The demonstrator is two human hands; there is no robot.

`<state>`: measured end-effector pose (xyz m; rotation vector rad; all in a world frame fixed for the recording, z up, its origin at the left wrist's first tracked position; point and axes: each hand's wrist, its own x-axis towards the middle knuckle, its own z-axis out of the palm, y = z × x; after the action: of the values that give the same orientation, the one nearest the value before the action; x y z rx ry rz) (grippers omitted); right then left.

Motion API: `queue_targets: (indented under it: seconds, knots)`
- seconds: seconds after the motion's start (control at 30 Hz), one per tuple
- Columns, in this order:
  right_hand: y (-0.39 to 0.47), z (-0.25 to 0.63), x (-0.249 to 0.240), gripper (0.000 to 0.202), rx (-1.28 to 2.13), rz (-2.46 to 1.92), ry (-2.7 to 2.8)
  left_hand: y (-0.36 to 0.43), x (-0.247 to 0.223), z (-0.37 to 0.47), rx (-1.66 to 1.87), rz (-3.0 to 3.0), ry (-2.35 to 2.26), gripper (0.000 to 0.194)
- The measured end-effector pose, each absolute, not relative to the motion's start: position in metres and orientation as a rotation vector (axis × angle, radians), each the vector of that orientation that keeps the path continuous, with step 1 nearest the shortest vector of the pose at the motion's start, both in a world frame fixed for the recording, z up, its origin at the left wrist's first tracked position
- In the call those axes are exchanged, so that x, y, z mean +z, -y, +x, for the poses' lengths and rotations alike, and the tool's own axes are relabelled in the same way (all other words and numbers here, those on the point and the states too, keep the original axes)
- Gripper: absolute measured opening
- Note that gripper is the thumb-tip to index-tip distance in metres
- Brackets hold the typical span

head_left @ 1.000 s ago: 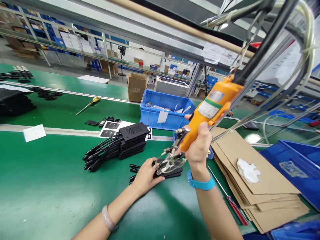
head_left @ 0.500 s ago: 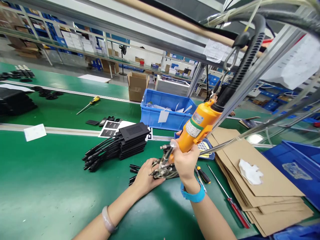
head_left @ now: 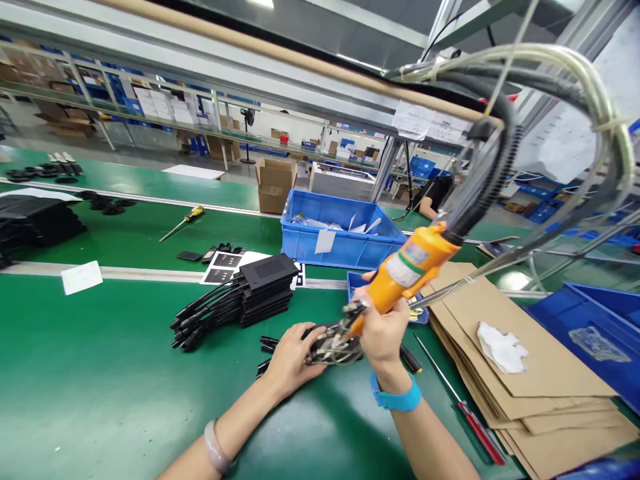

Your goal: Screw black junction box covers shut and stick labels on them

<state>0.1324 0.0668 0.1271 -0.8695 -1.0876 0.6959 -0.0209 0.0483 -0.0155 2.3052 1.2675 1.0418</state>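
My right hand [head_left: 384, 337] is wrapped round an orange power screwdriver [head_left: 406, 270] that hangs from a black hose and slants down to the left. A blurred cluster of thin tubes and metal fittings [head_left: 336, 343] at its lower end hides the tip. My left hand [head_left: 293, 360] lies curled over a black power adapter [head_left: 327, 328], steadying it on the green bench; most of that adapter is covered. Black cable plugs [head_left: 269, 343] stick out on its left side. Farther left stands a stack of black power adapters [head_left: 270, 273] with their cables bundled.
A blue bin [head_left: 335, 250] with small bags stands behind my hands, and a small blue tray [head_left: 355, 281] sits before it. Cardboard sheets [head_left: 520, 347] and a red-handled screwdriver [head_left: 480, 433] lie right. A yellow-handled screwdriver [head_left: 194, 213] lies at the back. A person [head_left: 437, 197] is beyond.
My right hand and the orange power screwdriver have shifted slightly right and down, and the tubes at its lower end have swung. My left hand stays on the adapter. The view has tilted up a little.
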Motion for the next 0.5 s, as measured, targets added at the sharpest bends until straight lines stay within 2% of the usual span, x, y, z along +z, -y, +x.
queue_targets:
  seconds: [0.07,0.13,0.27,0.4,0.5]
  knots:
    - [-0.067,0.149,0.145,0.023,0.830,-0.777,1.028,-0.046,0.003,-0.032,1.068,2.394,-1.283,0.057]
    - [-0.067,0.167,0.166,0.028,0.932,-0.686,1.014,-0.049,0.027,-0.050,1.150,2.506,-1.379,0.050]
    - [-0.067,0.193,0.191,0.027,1.009,-0.646,1.075,-0.074,0.078,-0.105,1.298,2.448,-1.757,0.049]
    - [-0.072,0.200,0.180,0.032,0.965,-0.725,1.112,-0.106,0.103,-0.151,1.070,2.138,-1.862,0.074]
    - [-0.077,0.198,0.171,0.034,0.943,-0.761,1.134,-0.108,0.100,-0.145,0.945,2.295,-1.924,0.092]
